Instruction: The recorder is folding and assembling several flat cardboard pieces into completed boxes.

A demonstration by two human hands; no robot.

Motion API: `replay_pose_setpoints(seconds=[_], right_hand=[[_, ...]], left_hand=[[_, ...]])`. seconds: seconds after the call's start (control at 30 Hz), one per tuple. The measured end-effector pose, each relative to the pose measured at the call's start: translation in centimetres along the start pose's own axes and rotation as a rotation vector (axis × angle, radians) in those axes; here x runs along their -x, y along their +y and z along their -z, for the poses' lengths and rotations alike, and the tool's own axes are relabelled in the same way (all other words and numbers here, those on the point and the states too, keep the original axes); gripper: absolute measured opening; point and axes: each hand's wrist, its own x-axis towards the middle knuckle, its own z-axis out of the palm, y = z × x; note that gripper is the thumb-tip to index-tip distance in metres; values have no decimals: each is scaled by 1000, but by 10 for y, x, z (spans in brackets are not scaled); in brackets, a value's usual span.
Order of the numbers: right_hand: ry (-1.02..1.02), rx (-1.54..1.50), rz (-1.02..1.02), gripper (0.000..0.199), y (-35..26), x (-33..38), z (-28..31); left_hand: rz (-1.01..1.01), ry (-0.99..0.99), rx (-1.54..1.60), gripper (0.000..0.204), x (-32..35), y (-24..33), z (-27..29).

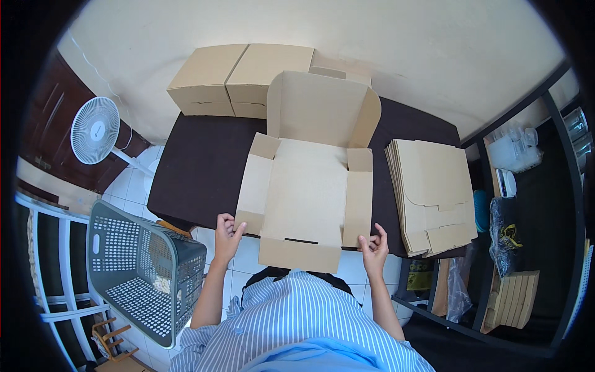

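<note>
A brown cardboard box lies partly unfolded in front of me, its side flaps spread and its back panel and lid raised at the far side. Its front flap hangs over the table's near edge. By the near left corner is my left hand, fingers apart, thumb close to the small corner flap. At the near right corner my right hand has loosely bent, parted fingers, its thumb against or just beside the side flap. Neither hand visibly grips the cardboard.
Two closed boxes stand at the back left of the dark-covered table. Flattened cardboard boxes are stacked on the right. A grey laundry basket and a white fan are at left; shelves stand right.
</note>
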Motion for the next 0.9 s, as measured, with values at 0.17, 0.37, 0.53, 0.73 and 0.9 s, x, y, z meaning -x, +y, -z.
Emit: replay_pose_setpoints(seconds=[0.17,0.37,0.53,0.73,0.9], right_hand=[[14,-68,-72,51,-3,-1,-1],[-28,-35,-80,45,-1,-3,-2],[-48,27,-7,46,-11,2,1],[-168,433,456,40,-27,17,20],[-270,610,526,41,-29,22,35]], left_hand=[[68,100,-41,38,-3,6,-7],[64,112,-21,37,-5,-7,-6],[-94,39,65,35,11,9,-8],[-375,-137,-375,46,30,7,17],[-426,-27,-549,51,54,14,12]])
